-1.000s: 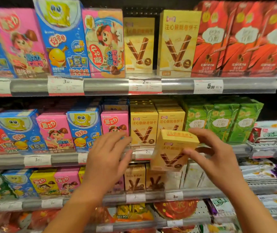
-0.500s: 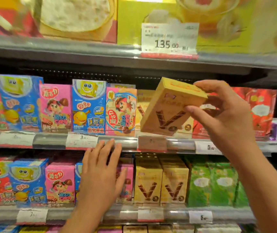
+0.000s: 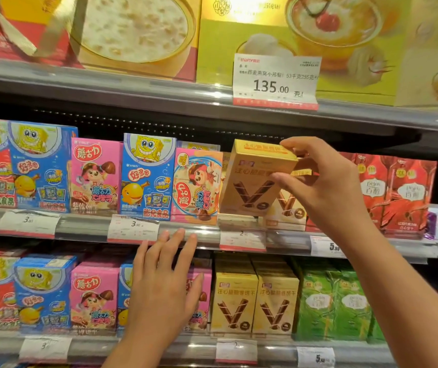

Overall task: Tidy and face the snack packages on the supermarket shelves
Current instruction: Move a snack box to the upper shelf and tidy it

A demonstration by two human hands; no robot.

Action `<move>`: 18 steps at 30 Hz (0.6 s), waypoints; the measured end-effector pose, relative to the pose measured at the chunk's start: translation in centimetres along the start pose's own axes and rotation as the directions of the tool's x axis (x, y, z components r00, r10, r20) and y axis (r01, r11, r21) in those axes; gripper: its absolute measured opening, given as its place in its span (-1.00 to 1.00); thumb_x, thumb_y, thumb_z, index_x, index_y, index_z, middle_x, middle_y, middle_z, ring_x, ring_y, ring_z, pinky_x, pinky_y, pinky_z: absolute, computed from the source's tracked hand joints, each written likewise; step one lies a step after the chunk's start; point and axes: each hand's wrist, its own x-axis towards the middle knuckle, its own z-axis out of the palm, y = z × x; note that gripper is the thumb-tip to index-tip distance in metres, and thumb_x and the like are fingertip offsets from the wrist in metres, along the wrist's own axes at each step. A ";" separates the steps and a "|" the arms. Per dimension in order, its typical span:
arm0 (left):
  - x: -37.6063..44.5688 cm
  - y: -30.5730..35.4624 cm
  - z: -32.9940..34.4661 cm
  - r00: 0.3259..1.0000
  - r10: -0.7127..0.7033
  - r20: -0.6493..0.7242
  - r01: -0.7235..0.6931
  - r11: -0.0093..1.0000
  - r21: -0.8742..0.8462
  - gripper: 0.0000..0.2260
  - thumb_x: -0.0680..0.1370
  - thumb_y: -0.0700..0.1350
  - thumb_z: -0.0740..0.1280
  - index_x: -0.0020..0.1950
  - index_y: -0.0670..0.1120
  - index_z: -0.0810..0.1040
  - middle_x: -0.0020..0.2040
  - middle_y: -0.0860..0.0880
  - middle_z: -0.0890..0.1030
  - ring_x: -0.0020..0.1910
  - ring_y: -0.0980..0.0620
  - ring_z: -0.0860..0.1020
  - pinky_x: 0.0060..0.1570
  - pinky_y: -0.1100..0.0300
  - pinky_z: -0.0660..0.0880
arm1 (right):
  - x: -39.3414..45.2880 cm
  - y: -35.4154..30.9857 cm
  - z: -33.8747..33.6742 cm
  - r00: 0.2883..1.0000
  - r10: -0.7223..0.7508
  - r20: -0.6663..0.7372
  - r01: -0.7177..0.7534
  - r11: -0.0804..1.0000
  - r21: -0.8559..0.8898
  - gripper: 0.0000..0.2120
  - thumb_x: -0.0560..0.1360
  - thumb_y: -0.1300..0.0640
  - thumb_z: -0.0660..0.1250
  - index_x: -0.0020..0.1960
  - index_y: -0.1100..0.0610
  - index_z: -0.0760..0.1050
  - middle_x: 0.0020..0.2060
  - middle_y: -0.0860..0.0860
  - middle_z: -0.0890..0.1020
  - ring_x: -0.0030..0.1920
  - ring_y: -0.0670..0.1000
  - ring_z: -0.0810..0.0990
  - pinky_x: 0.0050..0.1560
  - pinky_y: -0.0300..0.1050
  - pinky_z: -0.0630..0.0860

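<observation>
Right hand (image 3: 326, 181) gripping tilted yellow wafer box (image 3: 255, 179) above middle shelf (image 3: 85, 227) front edge, left hand (image 3: 164, 285) flat, fingers extended, below it.

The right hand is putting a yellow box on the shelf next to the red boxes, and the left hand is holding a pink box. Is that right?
Not quite. In the head view the left hand holds nothing; its straight fingers reach up to the shelf edge. The right hand does grip the yellow box, near the red boxes.
</observation>
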 end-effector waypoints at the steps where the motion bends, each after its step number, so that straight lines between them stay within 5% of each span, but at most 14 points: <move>1: 0.0 0.0 0.0 1.000 -0.001 0.001 0.001 1.000 -0.003 -0.42 0.53 0.16 0.23 0.51 -0.04 0.37 0.46 -0.08 0.38 0.43 -0.20 0.37 0.46 -0.27 0.21 | 0.1 0.0 0.1 1.000 0.004 0.008 -0.004 1.000 -0.006 -0.56 0.46 -0.09 0.42 0.29 0.02 0.50 0.11 -0.16 0.57 0.05 -0.26 0.59 -0.11 -0.46 0.56; 8: 0.0 0.1 -0.1 1.000 -0.014 0.028 0.014 1.000 -0.008 -0.42 0.53 0.17 0.21 0.51 -0.04 0.38 0.45 -0.10 0.40 0.44 -0.20 0.36 0.48 -0.26 0.19 | 1.0 0.6 1.0 0.996 0.031 0.080 -0.025 0.996 -0.081 -0.58 0.47 -0.03 0.48 0.28 0.02 0.51 0.12 -0.13 0.58 0.00 -0.20 0.57 -0.10 -0.47 0.54; 14: 0.0 0.1 -0.2 0.999 -0.013 0.033 0.013 1.000 -0.006 -0.42 0.52 0.16 0.20 0.50 -0.05 0.39 0.45 -0.10 0.40 0.45 -0.22 0.36 0.47 -0.25 0.18 | 3.0 1.3 0.8 0.982 -0.039 0.187 0.105 0.928 -0.357 -0.54 0.44 -0.22 0.42 0.25 -0.02 0.61 0.30 0.00 0.52 0.36 0.05 0.37 0.28 0.08 0.42; 18: -0.1 0.3 -0.2 1.000 -0.015 0.019 0.015 1.000 -0.005 -0.43 0.52 0.16 0.19 0.48 -0.06 0.42 0.44 -0.12 0.41 0.43 -0.22 0.36 0.46 -0.27 0.19 | 5.0 1.8 0.6 0.953 0.020 0.304 0.107 0.912 -0.396 -0.63 0.49 -0.21 0.40 0.22 -0.05 0.63 0.49 -0.01 0.38 0.54 0.08 0.18 0.45 0.23 0.27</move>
